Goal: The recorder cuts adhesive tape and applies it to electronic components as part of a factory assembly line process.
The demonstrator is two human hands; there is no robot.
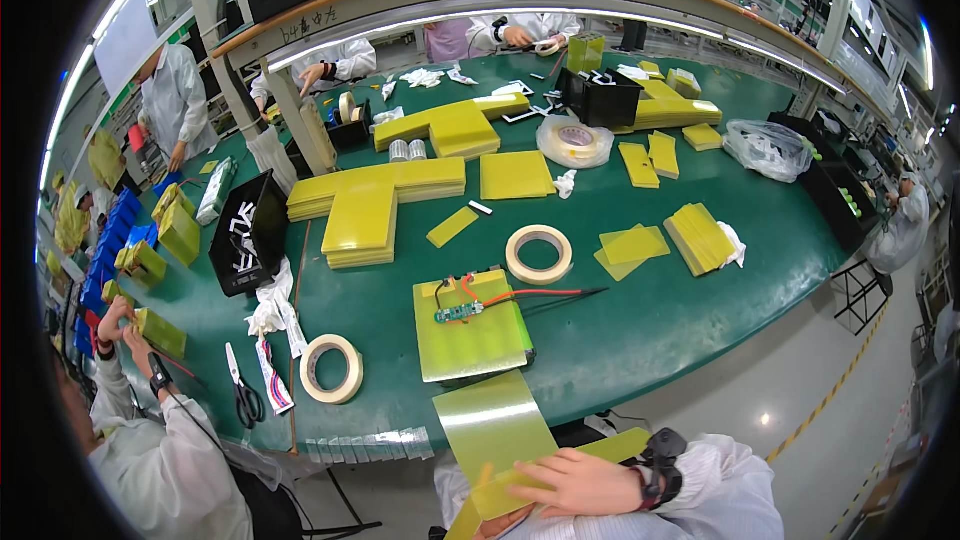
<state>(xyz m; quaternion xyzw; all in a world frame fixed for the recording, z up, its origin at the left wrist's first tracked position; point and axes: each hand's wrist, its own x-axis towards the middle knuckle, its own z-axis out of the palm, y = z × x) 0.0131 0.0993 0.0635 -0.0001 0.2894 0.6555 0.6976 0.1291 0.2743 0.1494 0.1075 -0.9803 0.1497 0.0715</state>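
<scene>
My right hand (585, 481) lies with its fingers stretched out over a narrow yellow strip (497, 496) at the near edge. Under it, only a bit of my left hand (506, 520) shows, holding the yellow sheets from below; most of its fingers are hidden. A larger glossy yellow sheet (497, 425) reaches from there to the table edge. Just beyond sits a yellow-covered battery pack (470, 340) topped by a small green circuit board (460, 313) with red and black wires.
Masking tape rolls (538, 278) (354, 370), scissors (243, 398) and a white tube (273, 378) lie on the green table (640, 340). Stacks of yellow sheets (360, 225) stand farther back near a black bin (225, 240). A co-worker's hands (120, 325) work at the left.
</scene>
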